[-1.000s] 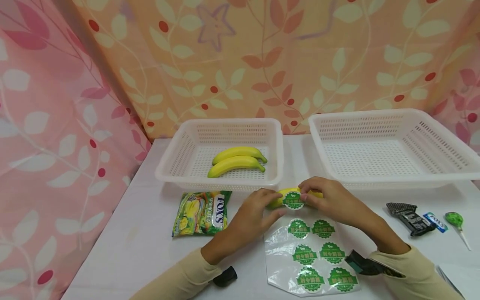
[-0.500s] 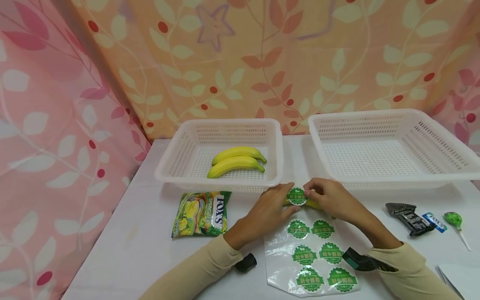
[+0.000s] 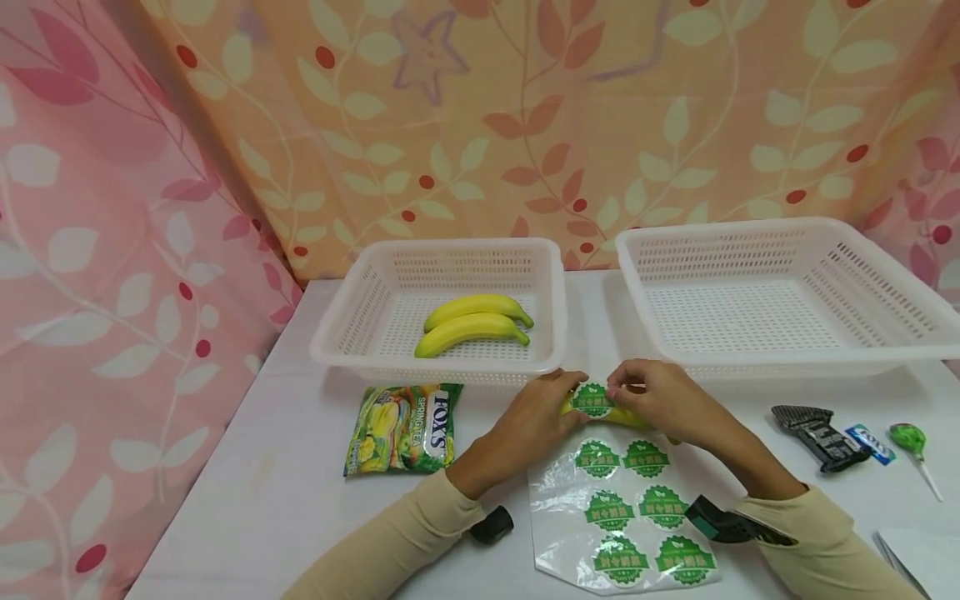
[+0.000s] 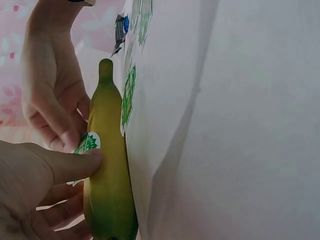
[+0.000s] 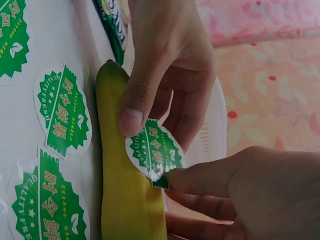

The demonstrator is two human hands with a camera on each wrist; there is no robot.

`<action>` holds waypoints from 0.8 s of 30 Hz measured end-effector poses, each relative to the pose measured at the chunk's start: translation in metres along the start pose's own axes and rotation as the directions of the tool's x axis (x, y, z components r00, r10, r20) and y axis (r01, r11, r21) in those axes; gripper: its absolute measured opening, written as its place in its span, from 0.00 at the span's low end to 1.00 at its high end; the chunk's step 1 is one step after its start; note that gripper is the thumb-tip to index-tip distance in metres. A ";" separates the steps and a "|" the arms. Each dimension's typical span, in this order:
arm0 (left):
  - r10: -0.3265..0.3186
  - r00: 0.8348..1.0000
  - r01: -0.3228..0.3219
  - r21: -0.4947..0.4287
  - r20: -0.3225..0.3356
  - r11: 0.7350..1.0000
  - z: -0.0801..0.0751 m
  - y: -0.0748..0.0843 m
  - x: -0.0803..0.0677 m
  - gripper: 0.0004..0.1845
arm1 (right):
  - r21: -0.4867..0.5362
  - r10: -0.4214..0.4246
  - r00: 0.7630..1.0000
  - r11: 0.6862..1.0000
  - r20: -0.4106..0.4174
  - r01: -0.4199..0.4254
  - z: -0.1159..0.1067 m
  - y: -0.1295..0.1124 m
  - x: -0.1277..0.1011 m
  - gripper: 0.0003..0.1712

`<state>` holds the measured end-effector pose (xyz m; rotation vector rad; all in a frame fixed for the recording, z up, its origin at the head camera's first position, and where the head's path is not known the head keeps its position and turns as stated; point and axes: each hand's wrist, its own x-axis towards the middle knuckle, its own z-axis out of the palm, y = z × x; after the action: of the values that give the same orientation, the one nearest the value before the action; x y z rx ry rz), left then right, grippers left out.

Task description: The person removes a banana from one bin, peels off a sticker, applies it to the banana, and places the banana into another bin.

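A yellow banana (image 3: 626,418) lies on the table at the top edge of a clear sheet of stickers (image 3: 551,508). On the banana's side sits a round green-and-white sticker (image 5: 152,150), its right edge raised a little. My left hand (image 3: 528,425) grips the banana, thumb pressing near the sticker's left edge, as the right wrist view shows. Thumb and fingers of my right hand (image 3: 671,406) pinch the sticker's right edge. In the left wrist view the banana (image 4: 110,195) stands between my left thumb and fingers, which hide part of the sticker.
Behind are two white baskets; the left basket (image 3: 558,308) holds two bananas (image 3: 472,333), the right basket (image 3: 750,358) nothing visible. A FOX'S candy bag (image 3: 403,429) lies left. A black wrapper (image 3: 821,437), a small blue packet (image 3: 870,444) and a green lollipop (image 3: 909,437) lie right.
My left hand has moved right along the banana, up to the sticker's left edge. The banana has shifted slightly right and tilted. My right hand still pinches the sticker.
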<state>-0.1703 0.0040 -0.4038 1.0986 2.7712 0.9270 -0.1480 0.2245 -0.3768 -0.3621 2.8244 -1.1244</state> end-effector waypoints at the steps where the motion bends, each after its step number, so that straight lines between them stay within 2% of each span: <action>1: -0.004 1.000 0.004 -0.002 0.001 1.000 0.000 0.000 0.000 0.28 | 0.012 -0.008 1.000 1.000 0.000 0.008 0.000 0.000 0.000 0.06; 7: -0.027 0.999 0.027 -0.011 0.020 1.000 -0.003 -0.001 0.000 0.27 | 0.105 -0.136 0.991 0.985 0.017 0.134 0.005 0.001 0.000 0.10; 9: -0.029 0.999 0.029 -0.013 0.024 0.999 -0.004 -0.001 -0.001 0.27 | 0.094 -0.165 0.986 0.982 0.018 0.163 0.007 0.001 0.001 0.11; 13: -0.022 0.999 0.022 -0.015 0.028 1.000 -0.004 -0.001 0.000 0.27 | 0.028 -0.166 0.986 0.986 0.005 0.166 0.009 0.001 0.001 0.13; 17: -0.021 0.999 0.022 -0.029 0.027 0.999 -0.004 -0.001 0.000 0.26 | -0.049 -0.154 0.988 0.987 0.014 0.155 0.008 0.003 0.001 0.19; 24: -0.034 0.999 0.035 -0.021 0.023 0.999 -0.005 -0.002 -0.001 0.20 | -0.111 -0.143 0.990 0.983 0.014 0.144 0.011 0.003 0.002 0.23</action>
<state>-0.1719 -0.0006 -0.4010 1.0484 2.7464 0.9323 -0.1492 0.2193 -0.3869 -0.5853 2.9037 -0.9886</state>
